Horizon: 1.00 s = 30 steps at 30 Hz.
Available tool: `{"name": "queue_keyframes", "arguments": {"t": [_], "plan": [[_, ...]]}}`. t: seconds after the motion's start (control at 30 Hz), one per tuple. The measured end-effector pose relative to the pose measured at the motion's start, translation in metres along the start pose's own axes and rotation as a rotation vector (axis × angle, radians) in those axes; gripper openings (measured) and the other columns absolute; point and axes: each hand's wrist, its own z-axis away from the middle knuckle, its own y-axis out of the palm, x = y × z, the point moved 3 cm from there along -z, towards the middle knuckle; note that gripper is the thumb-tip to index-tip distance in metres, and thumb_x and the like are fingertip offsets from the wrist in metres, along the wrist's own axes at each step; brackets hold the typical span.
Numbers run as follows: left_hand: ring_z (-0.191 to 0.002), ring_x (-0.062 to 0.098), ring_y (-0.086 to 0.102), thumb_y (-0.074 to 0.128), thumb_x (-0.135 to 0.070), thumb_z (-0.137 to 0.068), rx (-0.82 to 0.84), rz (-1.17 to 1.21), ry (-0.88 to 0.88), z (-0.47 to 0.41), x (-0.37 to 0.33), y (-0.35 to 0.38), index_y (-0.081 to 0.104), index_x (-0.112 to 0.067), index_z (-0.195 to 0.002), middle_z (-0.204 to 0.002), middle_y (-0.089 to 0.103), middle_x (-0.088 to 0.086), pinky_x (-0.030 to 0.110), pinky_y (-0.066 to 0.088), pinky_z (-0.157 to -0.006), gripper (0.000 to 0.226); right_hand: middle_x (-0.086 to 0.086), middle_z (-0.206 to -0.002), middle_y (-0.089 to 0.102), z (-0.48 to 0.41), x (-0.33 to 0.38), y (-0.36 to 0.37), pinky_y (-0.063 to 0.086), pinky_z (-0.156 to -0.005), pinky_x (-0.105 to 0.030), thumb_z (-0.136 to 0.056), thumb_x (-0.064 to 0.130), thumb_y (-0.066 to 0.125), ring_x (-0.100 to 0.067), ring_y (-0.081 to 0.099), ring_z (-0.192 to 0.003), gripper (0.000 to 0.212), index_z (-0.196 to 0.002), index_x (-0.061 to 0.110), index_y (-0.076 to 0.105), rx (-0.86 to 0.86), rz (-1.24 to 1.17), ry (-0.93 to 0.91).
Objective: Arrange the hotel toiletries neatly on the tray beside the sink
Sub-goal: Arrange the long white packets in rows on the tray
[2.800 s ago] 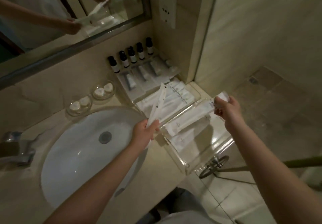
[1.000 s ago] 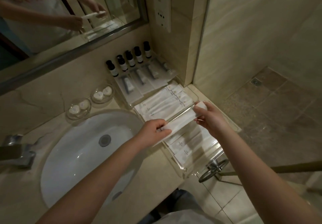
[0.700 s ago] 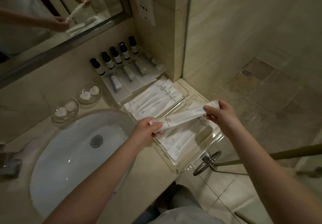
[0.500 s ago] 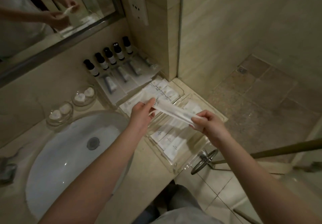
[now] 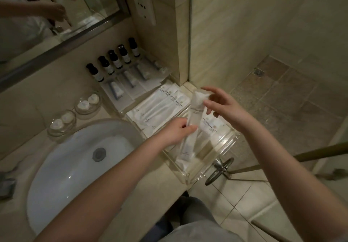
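Observation:
A long white toiletry packet (image 5: 195, 108) stands nearly upright above the clear acrylic tray (image 5: 224, 145) beside the sink (image 5: 62, 168). My left hand (image 5: 176, 131) pinches its lower part. My right hand (image 5: 224, 106) has spread fingers at the packet's top end, fingertips touching or just off it. Several more white packets (image 5: 162, 106) lie side by side in the tray's far section, and others lie under the held one. Behind them stand several small dark-capped bottles (image 5: 113, 61) in a row, with small tubes (image 5: 130, 79) laid in front.
Two glass dishes with white soaps (image 5: 86, 102) (image 5: 61, 122) sit at the sink's back edge. A mirror (image 5: 47, 12) and a wall socket (image 5: 144, 2) are above. A metal ring handle (image 5: 219, 168) hangs below the counter edge, and tiled floor lies to the right.
The packet has swung from lying across between both hands to nearly upright. My right hand's fingers have spread at its top end, and my left hand has shifted down to its lower part.

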Motion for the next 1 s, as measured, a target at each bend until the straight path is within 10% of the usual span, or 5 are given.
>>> {"name": "queue_keyframes", "arguments": {"t": [0.2, 0.4, 0.57, 0.77, 1.0], "plan": [[-0.073, 0.007, 0.059, 0.051, -0.026, -0.094, 0.024, -0.058, 0.032, -0.007, 0.003, 0.026, 0.062, -0.02, -0.088, -0.084, 0.062, -0.007, 0.014, 0.047, -0.06, 0.014, -0.007, -0.066, 0.057, 0.007, -0.011, -0.011, 0.039, -0.041, -0.015, -0.089, 0.008, 0.06, -0.008, 0.051, -0.044, 0.005, -0.084, 0.01, 0.059, -0.161, 0.09, 0.084], [-0.14, 0.02, 0.024, 0.048, -0.037, -0.092, -0.014, -0.661, 0.045, -0.016, 0.065, 0.033, 0.039, -0.021, -0.139, -0.152, 0.031, 0.002, 0.038, 0.021, -0.114, 0.05, -0.007, -0.076, 0.06, 0.027, -0.073, -0.035, 0.045, -0.046, -0.022, -0.089, 0.012, 0.06, -0.016, 0.054, -0.056, 0.022, -0.107, 0.002, 0.055, -0.336, 0.131, 0.374], [-0.146, 0.021, -0.012, 0.04, -0.039, -0.095, 0.103, -0.871, 0.064, -0.009, 0.087, 0.053, 0.017, -0.029, -0.146, -0.159, -0.007, 0.0, 0.046, 0.002, -0.117, 0.057, -0.009, -0.104, 0.063, 0.021, -0.098, -0.022, 0.051, -0.079, -0.04, -0.084, 0.028, 0.065, -0.03, 0.06, -0.094, 0.039, -0.116, 0.01, 0.053, -0.297, 0.731, 0.313], [-0.146, 0.021, -0.012, 0.035, -0.037, -0.097, 0.085, -0.901, 0.089, -0.01, 0.088, 0.052, 0.017, -0.028, -0.147, -0.159, -0.007, 0.002, 0.045, 0.003, -0.117, 0.054, -0.015, -0.083, 0.064, 0.024, -0.105, -0.014, 0.046, -0.058, -0.036, -0.068, 0.022, 0.074, -0.035, 0.06, -0.079, 0.027, -0.084, 0.003, 0.063, -0.37, 1.373, 0.03], [-0.144, 0.02, -0.018, 0.032, -0.047, -0.096, 0.07, -0.923, 0.072, -0.007, 0.091, 0.057, 0.01, -0.031, -0.147, -0.158, -0.013, 0.001, 0.045, -0.001, -0.117, 0.058, -0.005, -0.157, 0.018, 0.011, -0.103, 0.009, 0.019, -0.117, -0.048, -0.097, 0.035, 0.039, -0.028, 0.018, -0.145, 0.055, -0.147, 0.019, 0.024, 0.02, 1.235, -0.029]]}}
